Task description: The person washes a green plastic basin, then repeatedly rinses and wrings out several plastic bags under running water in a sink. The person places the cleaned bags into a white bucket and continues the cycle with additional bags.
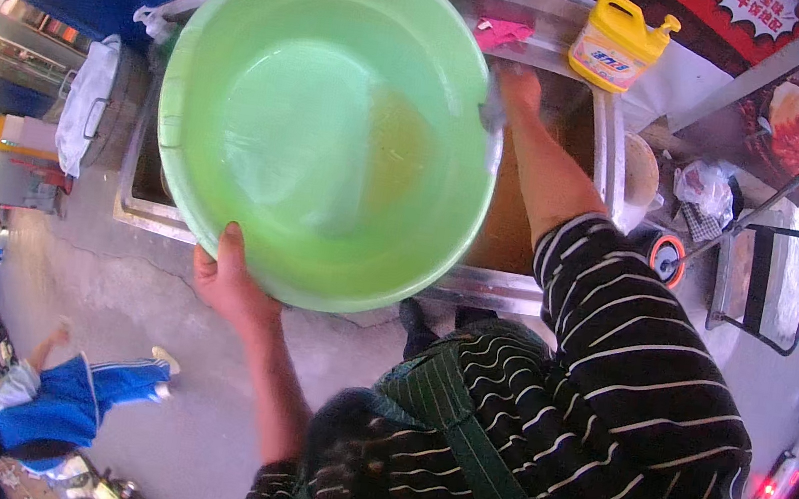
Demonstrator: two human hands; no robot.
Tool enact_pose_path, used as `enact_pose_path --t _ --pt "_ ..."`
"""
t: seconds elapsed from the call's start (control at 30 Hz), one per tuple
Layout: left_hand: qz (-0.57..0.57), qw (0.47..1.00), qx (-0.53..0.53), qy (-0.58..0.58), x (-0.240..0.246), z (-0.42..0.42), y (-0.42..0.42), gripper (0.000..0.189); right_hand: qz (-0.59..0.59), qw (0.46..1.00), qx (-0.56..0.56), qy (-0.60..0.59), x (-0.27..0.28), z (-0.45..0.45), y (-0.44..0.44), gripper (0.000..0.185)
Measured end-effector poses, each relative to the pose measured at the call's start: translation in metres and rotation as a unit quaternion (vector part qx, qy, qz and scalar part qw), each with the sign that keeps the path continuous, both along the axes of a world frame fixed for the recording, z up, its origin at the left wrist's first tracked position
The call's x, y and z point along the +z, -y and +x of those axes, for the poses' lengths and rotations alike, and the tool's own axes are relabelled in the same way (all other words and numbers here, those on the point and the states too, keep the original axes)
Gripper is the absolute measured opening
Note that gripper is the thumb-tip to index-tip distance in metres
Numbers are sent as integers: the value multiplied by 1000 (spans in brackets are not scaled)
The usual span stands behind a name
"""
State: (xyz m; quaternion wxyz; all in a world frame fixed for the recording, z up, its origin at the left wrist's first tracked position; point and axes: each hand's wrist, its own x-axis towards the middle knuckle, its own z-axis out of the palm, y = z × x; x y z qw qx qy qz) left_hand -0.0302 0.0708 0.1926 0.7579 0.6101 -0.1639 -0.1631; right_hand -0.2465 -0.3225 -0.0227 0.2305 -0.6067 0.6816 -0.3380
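A large light-green plastic basin (293, 137) is tilted towards me over a stainless-steel sink (501, 285). Some yellowish-brown liquid shows inside it, right of the middle. My left hand (237, 277) grips the lower left rim, thumb over the edge and fingers hidden underneath. At the right rim, my right hand (517, 91) has a grey scrubbing pad or cloth (493, 110) against the basin's edge; its fingers are blurred and partly hidden. Brownish water (524, 220) fills the sink compartment below my right forearm. The basin hides much of the sink's left side.
A yellow detergent jug with a pump (616, 43) and a pink cloth (503, 34) are on the sink's back ledge. Left stands a large metal pot (112, 106) with a white cloth. Right are a bucket (639, 171) and a metal-framed cart (761, 290). A person in blue (58, 401) walks behind left.
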Motion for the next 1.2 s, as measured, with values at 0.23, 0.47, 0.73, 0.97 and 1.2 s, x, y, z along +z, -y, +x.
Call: enact_pose_path --t 0.23,0.47,0.73,0.97,1.2 --pt "35 998 -1 45 12 -28 20 19 282 801 -63 524 -67 -46 -119 29" --pt "95 976 -19 193 58 -69 24 20 397 707 -64 581 -59 -18 -148 30" --pt "228 712 -150 647 114 -105 22 18 386 793 -23 470 -54 21 -118 33" --pt "235 599 -115 757 133 -109 23 33 194 902 65 381 -7 1 -54 34" --pt "225 807 36 546 141 -94 -5 13 76 925 126 349 67 16 -42 39"
